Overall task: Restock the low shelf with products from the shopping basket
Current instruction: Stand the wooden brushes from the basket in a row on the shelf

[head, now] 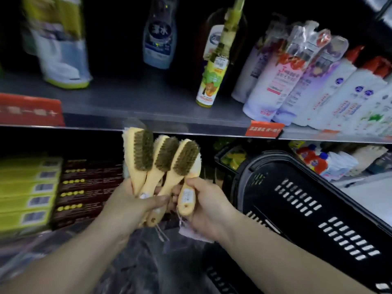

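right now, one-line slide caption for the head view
Left hand and right hand hold wooden brushes beside the black shopping basket, stacked boxes behind.

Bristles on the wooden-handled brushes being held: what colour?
Dark olive-brown bristles on the pale yellow wooden brushes, clearest in the head view.

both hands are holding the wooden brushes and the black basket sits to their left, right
Wrong side: in the head view the black shopping basket sits to their right. The left hand and right hand do both hold the wooden brushes.
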`<move>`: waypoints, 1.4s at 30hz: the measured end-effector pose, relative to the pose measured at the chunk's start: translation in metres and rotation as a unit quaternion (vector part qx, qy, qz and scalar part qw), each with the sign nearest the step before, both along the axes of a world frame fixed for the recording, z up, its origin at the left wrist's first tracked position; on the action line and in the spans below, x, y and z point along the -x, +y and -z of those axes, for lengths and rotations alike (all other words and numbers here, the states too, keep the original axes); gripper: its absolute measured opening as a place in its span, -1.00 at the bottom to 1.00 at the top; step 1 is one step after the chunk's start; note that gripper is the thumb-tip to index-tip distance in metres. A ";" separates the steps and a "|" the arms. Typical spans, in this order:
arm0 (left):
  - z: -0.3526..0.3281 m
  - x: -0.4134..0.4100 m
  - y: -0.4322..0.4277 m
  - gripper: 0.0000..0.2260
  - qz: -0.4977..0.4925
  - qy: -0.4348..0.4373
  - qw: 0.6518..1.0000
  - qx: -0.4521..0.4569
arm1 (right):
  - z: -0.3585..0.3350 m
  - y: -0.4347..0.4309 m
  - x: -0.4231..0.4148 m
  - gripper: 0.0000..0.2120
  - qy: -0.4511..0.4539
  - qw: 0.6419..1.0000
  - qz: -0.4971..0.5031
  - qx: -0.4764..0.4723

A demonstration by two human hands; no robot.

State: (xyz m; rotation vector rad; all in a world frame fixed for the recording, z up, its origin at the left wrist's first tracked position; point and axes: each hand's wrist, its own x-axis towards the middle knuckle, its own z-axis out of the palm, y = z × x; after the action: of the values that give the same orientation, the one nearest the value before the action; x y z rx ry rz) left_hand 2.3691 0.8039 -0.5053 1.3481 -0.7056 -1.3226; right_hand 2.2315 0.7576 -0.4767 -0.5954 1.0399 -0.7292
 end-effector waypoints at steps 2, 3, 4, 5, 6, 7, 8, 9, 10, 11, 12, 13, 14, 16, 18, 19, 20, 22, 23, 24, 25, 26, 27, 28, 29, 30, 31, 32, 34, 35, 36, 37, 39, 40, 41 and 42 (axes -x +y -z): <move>0.011 -0.013 0.000 -0.70 -0.045 -0.037 0.998 -0.017 | 0.018 -0.002 -0.015 -0.74 0.033 0.999 -0.023 0.011; 0.016 -0.020 0.000 -0.70 -0.062 -0.049 0.996 -0.026 | 0.028 -0.004 -0.021 -0.69 0.063 0.997 -0.029 0.020; 0.019 -0.025 0.001 -0.71 -0.073 -0.050 0.995 -0.035 | 0.038 -0.006 -0.025 -0.67 0.098 0.994 -0.031 0.028; 0.023 -0.030 0.001 -0.72 -0.081 -0.043 0.995 -0.047 | 0.048 -0.009 -0.028 -0.67 0.132 0.990 -0.032 0.035; 0.026 -0.034 0.001 -0.72 -0.090 -0.033 0.994 -0.059 | 0.058 -0.013 -0.029 -0.69 0.167 0.985 -0.035 0.039; 0.031 -0.038 0.001 -0.73 -0.100 -0.025 0.992 -0.072 | 0.067 -0.018 -0.029 -0.71 0.196 0.979 -0.036 0.038; 0.035 -0.042 0.000 -0.75 -0.111 -0.019 0.990 -0.084 | 0.077 -0.023 -0.028 -0.74 0.218 0.975 -0.032 0.037; 0.039 -0.045 -0.001 -0.77 -0.122 -0.015 0.988 -0.096 | 0.087 -0.028 -0.027 -0.76 0.232 0.972 -0.024 0.037; 0.043 -0.048 -0.001 -0.78 -0.131 -0.009 0.986 -0.107 | 0.096 -0.032 -0.026 -0.77 0.242 0.969 -0.012 0.041; 0.046 -0.049 -0.003 -0.78 -0.139 0.001 0.983 -0.116 | 0.105 -0.037 -0.026 -0.78 0.249 0.967 0.002 0.050; 0.048 -0.049 -0.004 -0.77 -0.147 0.017 0.981 -0.122 | 0.113 -0.042 -0.027 -0.77 0.258 0.964 0.018 0.063; 0.050 -0.048 -0.006 -0.77 -0.153 0.034 0.980 -0.125 | 0.120 -0.048 -0.028 -0.76 0.264 0.961 0.035 0.079; 0.052 -0.047 -0.008 -0.77 -0.156 0.045 0.979 -0.126 | 0.126 -0.053 -0.029 -0.74 0.272 0.957 0.048 0.094; 0.053 -0.044 -0.013 -0.76 -0.152 0.052 0.979 -0.128 | 0.134 -0.064 -0.030 -0.74 0.294 0.946 0.055 0.124; 0.054 -0.041 -0.018 -0.76 -0.136 0.064 0.981 -0.126 | 0.140 -0.074 -0.028 -0.76 0.325 0.929 0.065 0.161; 0.054 -0.040 -0.019 -0.75 -0.124 0.070 0.982 -0.126 | 0.145 -0.079 -0.026 -0.75 0.345 0.918 0.080 0.177; 0.054 -0.038 -0.020 -0.73 -0.110 0.074 0.983 -0.127 | 0.148 -0.083 -0.022 -0.74 0.362 0.909 0.097 0.184; 0.056 -0.035 -0.020 -0.72 -0.089 0.070 0.985 -0.129 | 0.157 -0.087 -0.014 -0.71 0.350 0.912 0.130 0.170; 0.058 -0.034 -0.021 -0.73 -0.087 0.068 0.985 -0.130 | 0.162 -0.087 -0.010 -0.72 0.345 0.915 0.132 0.165; 0.059 -0.033 -0.023 -0.74 -0.086 0.068 0.985 -0.132 | 0.165 -0.086 -0.005 -0.74 0.353 0.914 0.121 0.163; 0.060 -0.032 -0.026 -0.74 -0.087 0.071 0.985 -0.134 | 0.169 -0.087 -0.001 -0.76 0.359 0.912 0.105 0.167; 0.061 -0.030 -0.031 -0.74 -0.089 0.076 0.983 -0.138 | 0.170 -0.088 0.003 -0.78 0.358 0.913 0.092 0.171; 0.062 -0.028 -0.037 -0.73 -0.097 0.085 0.982 -0.142 | 0.170 -0.090 0.006 -0.80 0.350 0.916 0.086 0.174; 0.063 -0.025 -0.045 -0.72 -0.107 0.095 0.979 -0.143 | 0.169 -0.092 0.008 -0.80 0.343 0.920 0.077 0.172; 0.066 -0.023 -0.053 -0.73 -0.116 0.103 0.978 -0.142 | 0.167 -0.095 0.009 -0.78 0.340 0.923 0.061 0.172; 0.069 -0.019 -0.061 -0.74 -0.121 0.105 0.977 -0.141 | 0.164 -0.098 0.008 -0.73 0.341 0.923 0.043 0.171; 0.072 -0.015 -0.069 -0.75 -0.122 0.101 0.977 -0.141 | 0.162 -0.101 0.008 -0.70 0.339 0.925 0.034 0.168; 0.076 -0.010 -0.077 -0.75 -0.119 0.092 0.978 -0.143 | 0.163 -0.103 0.007 -0.68 0.340 0.926 0.029 0.162; 0.084 -0.001 -0.092 -0.76 -0.112 0.067 0.980 -0.148 | 0.169 -0.105 0.005 -0.65 0.369 0.913 0.002 0.174; 0.088 0.003 -0.099 -0.71 -0.112 0.060 0.981 -0.148 | 0.174 -0.104 0.005 -0.64 0.393 0.899 -0.020 0.192; 0.090 0.007 -0.106 -0.63 -0.115 0.057 0.981 -0.147 | 0.180 -0.103 0.006 -0.65 0.413 0.885 -0.032 0.211; 0.093 0.010 -0.113 -0.58 -0.121 0.054 0.980 -0.146 | 0.185 -0.102 0.006 -0.66 0.427 0.875 -0.034 0.227; 0.100 0.017 -0.123 -0.66 -0.129 0.053 0.980 -0.140 | 0.193 -0.101 0.009 -0.71 0.447 0.856 -0.029 0.259; 0.103 0.021 -0.125 -0.74 -0.131 0.055 0.980 -0.141 | 0.195 -0.101 0.011 -0.74 0.458 0.846 -0.028 0.272; 0.105 0.024 -0.126 -0.77 -0.132 0.057 0.979 -0.142 | 0.196 -0.102 0.014 -0.76 0.469 0.837 -0.026 0.282; 0.108 0.026 -0.126 -0.76 -0.130 0.060 0.979 -0.143 | 0.198 -0.103 0.017 -0.78 0.477 0.829 -0.022 0.291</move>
State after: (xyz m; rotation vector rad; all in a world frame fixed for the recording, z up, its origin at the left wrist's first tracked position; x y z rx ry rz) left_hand 2.3428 0.6775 -0.6131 1.5157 -0.2513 -1.3133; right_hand 2.2146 0.6544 -0.6747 -1.6190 1.7177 -0.7039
